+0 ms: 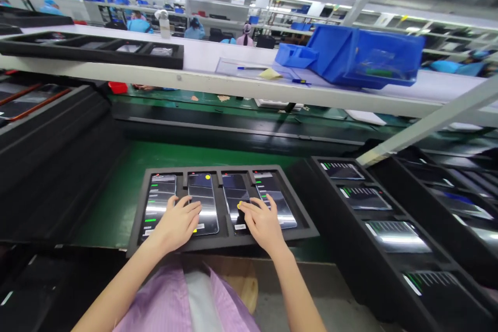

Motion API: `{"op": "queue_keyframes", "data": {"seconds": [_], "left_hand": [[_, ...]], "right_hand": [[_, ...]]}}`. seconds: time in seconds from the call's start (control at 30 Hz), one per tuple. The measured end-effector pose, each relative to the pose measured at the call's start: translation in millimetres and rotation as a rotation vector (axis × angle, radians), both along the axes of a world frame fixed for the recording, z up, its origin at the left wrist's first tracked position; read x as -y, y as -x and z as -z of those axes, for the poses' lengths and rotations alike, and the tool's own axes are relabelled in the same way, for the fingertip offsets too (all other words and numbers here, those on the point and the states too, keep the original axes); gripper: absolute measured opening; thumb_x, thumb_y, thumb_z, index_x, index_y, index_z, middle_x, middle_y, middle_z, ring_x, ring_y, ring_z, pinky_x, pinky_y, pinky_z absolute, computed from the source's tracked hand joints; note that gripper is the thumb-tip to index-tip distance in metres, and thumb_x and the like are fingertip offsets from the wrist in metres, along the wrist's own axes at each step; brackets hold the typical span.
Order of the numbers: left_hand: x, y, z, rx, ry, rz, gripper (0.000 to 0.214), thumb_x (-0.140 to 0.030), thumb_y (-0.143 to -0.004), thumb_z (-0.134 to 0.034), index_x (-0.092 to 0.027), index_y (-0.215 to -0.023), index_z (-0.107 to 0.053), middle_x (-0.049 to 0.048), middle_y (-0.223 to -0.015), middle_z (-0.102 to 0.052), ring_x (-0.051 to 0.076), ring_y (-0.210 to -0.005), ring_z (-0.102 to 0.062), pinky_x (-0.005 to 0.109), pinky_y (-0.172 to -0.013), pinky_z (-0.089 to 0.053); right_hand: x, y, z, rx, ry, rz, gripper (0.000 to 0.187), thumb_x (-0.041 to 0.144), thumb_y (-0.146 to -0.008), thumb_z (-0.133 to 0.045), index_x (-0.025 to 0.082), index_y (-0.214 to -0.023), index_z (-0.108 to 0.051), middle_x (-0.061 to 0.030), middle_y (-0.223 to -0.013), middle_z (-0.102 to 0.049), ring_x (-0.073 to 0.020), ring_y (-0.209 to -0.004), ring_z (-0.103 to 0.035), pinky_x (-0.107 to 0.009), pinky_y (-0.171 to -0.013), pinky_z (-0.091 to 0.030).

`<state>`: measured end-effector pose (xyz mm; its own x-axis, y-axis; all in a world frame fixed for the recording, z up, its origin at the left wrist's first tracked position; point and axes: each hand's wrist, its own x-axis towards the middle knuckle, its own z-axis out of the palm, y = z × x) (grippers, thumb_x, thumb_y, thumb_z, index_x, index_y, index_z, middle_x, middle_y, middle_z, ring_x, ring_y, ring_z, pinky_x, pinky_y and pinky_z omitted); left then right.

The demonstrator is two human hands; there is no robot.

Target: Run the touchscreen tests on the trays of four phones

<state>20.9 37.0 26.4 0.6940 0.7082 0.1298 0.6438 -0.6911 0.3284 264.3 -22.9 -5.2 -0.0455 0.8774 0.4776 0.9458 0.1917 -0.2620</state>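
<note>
A black foam tray (221, 243) lies before me, with several smartphones side by side in its slots, screens lit. My left hand (177, 223) is open over the left half, its fingertips on or just above the second phone (210, 207) from the left. Part of the leftmost phone (156, 197) is hidden by that hand. My right hand (265, 222) is also open, fingers outstretched, with its index finger at a yellow dot on the third phone (233, 190). Its other fingers reach over the rightmost phone (286, 215). Whether the fingers press the glass is hard to tell.
Stacked black trays (379, 218) with phones stand at the right, and more dark stacks (58, 166) at the left. A white shelf (233, 79) crosses ahead, bearing blue bins (338, 57), a pen and another phone tray (97, 57). A slanted post (424, 127) rises at right. People sit farther back.
</note>
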Motion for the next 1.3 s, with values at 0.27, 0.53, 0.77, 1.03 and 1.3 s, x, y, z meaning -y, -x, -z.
{"op": "queue_keyframes", "data": {"seconds": [0.27, 0.53, 0.77, 1.03, 1.3], "left_hand": [[8.4, 61.2, 5.4, 0.111, -0.071, -0.439, 0.041, -0.023, -0.093, -0.025, -0.021, -0.120, -0.056, 0.0082, -0.124, -0.061, 0.024, -0.116, -0.051, 0.047, -0.091, -0.035], [23.8, 98.9, 25.0, 0.135, -0.100, -0.660, 0.036, -0.029, -0.091, -0.034, -0.025, -0.097, -0.069, 0.0066, -0.108, -0.066, 0.021, -0.097, -0.057, 0.039, -0.081, -0.044], [26.4, 94.3, 21.2, 0.075, -0.072, -0.635, 0.037, -0.028, -0.090, -0.034, -0.025, -0.112, -0.064, 0.0097, -0.119, -0.059, 0.025, -0.105, -0.052, 0.044, -0.084, -0.044], [22.2, 93.4, 18.9, -0.012, -0.016, -0.608, 0.038, -0.030, -0.090, -0.033, -0.030, -0.112, -0.064, 0.0095, -0.132, -0.051, 0.029, -0.109, -0.048, 0.049, -0.085, -0.043], [20.6, 94.9, 22.2, -0.032, 0.001, -0.635, 0.042, -0.032, -0.091, -0.029, -0.030, -0.125, -0.055, 0.0121, -0.138, -0.043, 0.030, -0.114, -0.046, 0.050, -0.089, -0.041]], "right_hand": [[10.6, 29.0, 6.8, -0.088, -0.031, -0.075, 0.039, 0.020, -0.092, -0.029, 0.025, -0.099, -0.067, 0.0013, -0.100, -0.070, -0.0191, -0.101, -0.057, -0.046, -0.102, -0.025], [-2.3, 83.6, 2.4, -0.075, 0.074, -0.132, 0.040, 0.022, -0.093, -0.027, 0.025, -0.103, -0.065, -0.0043, -0.098, -0.064, -0.0182, -0.097, -0.056, -0.050, -0.106, -0.018], [-8.1, 88.0, 3.3, 0.017, 0.111, -0.071, 0.041, 0.026, -0.093, -0.026, 0.027, -0.107, -0.065, -0.0075, -0.103, -0.058, -0.0211, -0.100, -0.052, -0.054, -0.105, -0.020], [-12.4, 95.1, 2.9, 0.054, 0.121, -0.040, 0.040, 0.027, -0.093, -0.028, 0.029, -0.109, -0.064, -0.0079, -0.105, -0.056, -0.0217, -0.101, -0.050, -0.056, -0.104, -0.022], [-4.6, 72.8, 3.3, 0.009, 0.018, 0.102, 0.044, 0.025, -0.093, -0.025, 0.026, -0.098, -0.069, -0.0074, -0.100, -0.056, -0.0205, -0.098, -0.050, -0.053, -0.103, -0.021]]}}
